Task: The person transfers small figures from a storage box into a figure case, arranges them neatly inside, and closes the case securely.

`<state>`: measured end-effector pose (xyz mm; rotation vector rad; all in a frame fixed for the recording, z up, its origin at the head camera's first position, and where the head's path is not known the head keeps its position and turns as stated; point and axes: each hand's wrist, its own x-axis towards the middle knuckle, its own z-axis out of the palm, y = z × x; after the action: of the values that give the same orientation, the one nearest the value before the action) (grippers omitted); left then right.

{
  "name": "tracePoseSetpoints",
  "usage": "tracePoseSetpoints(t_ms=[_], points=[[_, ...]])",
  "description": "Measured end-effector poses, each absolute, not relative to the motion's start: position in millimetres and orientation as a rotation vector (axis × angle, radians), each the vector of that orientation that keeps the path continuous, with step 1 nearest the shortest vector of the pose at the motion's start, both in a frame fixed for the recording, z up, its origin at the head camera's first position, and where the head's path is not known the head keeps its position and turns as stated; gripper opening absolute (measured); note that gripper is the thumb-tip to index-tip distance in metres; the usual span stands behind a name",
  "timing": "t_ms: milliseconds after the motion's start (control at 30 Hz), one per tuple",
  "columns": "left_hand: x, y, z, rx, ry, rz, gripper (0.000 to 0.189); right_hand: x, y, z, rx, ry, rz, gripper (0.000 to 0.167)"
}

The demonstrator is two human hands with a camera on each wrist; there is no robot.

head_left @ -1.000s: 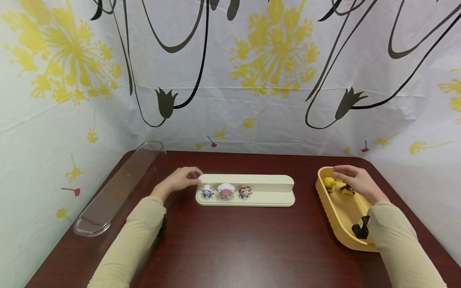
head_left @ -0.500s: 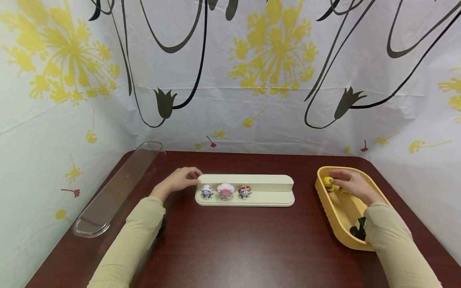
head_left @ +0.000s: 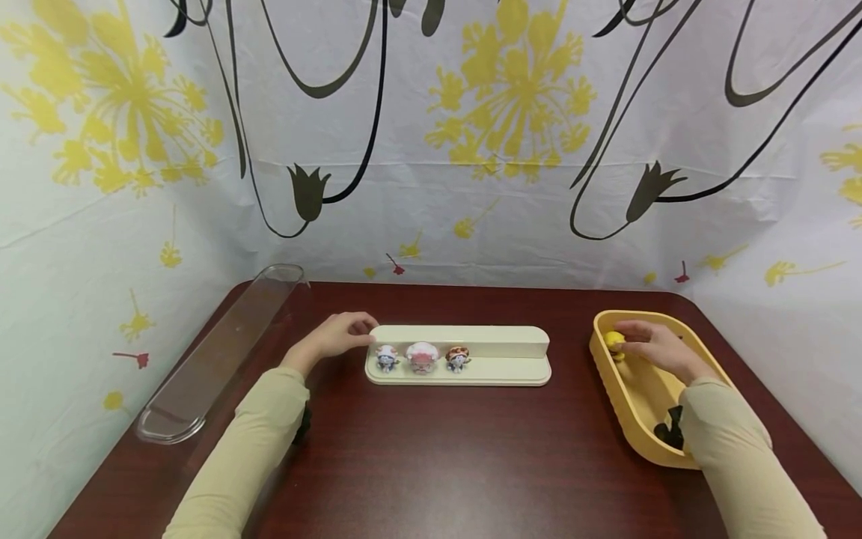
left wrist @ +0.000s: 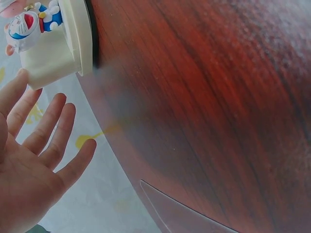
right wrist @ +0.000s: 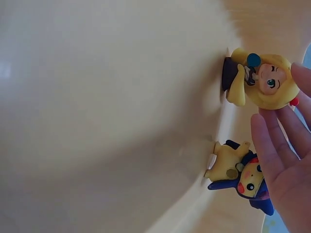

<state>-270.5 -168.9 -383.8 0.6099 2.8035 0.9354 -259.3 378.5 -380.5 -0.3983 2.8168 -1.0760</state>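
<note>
My left hand [head_left: 337,335] has its fingers spread, with thumb and index fingertips touching the left end of a cream display stand [head_left: 505,370]. Three small figurines stand in a row on it: a white-and-blue one [head_left: 387,358], a pink-and-white one [head_left: 422,358] and a brown-topped one [head_left: 458,359]. Over at the right, my right hand [head_left: 663,350] reaches into a yellow tray [head_left: 622,423]. Its thumb and fingers pinch the head of a yellow-haired figurine [right wrist: 272,82], which is upright on the tray floor. Just beside it is a Pikachu figurine [right wrist: 238,170] in dark blue, close to the fingers.
A dark object [head_left: 670,430] lies in the near end of the tray, partly behind the right sleeve. Along the table's left edge lies a long clear plastic cover [head_left: 222,355]. The dark red wooden table [head_left: 444,457] meets a patterned cloth backdrop [head_left: 404,224].
My right hand has shifted slightly left and lower inside the tray, and its fingers have closed in on the yellow-haired figurine. The left hand and the stand have stayed put.
</note>
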Motion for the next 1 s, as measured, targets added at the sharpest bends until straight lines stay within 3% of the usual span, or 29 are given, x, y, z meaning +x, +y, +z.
tracePoseSetpoints(t_ms=[1000], points=[[-267.7, -168.4, -382.2, 0.601, 2.802, 0.954, 0.024, -258.3, 373.9, -380.3, -0.44, 2.898, -0.92, 0.055]])
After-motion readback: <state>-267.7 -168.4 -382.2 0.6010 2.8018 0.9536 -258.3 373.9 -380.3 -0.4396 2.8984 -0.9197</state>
